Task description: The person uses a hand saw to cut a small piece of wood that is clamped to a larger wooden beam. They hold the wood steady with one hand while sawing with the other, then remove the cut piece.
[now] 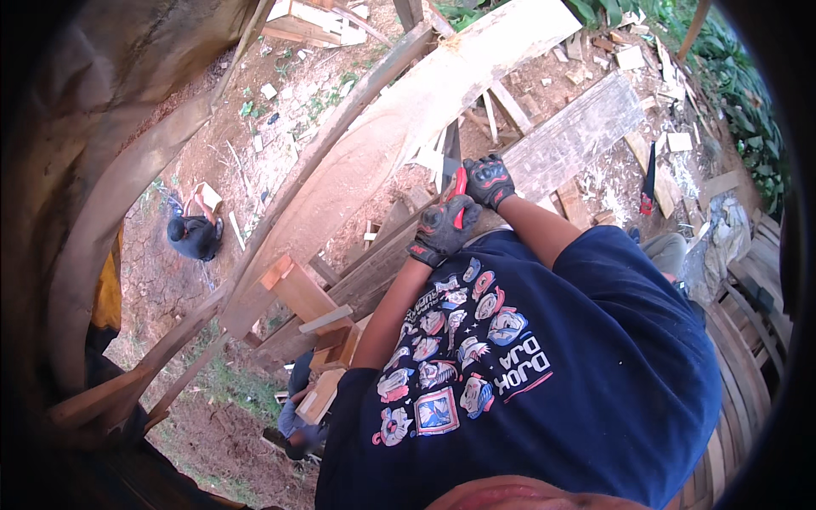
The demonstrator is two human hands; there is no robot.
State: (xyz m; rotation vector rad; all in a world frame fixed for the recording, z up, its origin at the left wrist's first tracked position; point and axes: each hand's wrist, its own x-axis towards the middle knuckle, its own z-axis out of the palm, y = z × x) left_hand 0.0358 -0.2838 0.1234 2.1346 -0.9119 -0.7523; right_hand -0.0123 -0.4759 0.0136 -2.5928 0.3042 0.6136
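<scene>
Both my hands wear dark gloves with red accents and are close together at the middle of the view, just beyond my waist. My left hand (446, 225) is closed, with its fingers curled. Just to its right and a little farther away, my right hand (489, 180) is closed too. Between them shows the red handle of a tool (460, 180); its working end cannot be made out among the dark wood behind. A weathered grey board (578, 136) runs away to the right beyond the hands, and a long pale plank (365, 161) curves past on the far left.
A handsaw (648, 183) with a red handle lies on the ground at right among offcuts. Small wooden boxes (334, 344) stand by my left forearm. One person (195, 234) crouches at far left; another (302, 425) is at lower left. A brown tarp (85, 127) hangs at left.
</scene>
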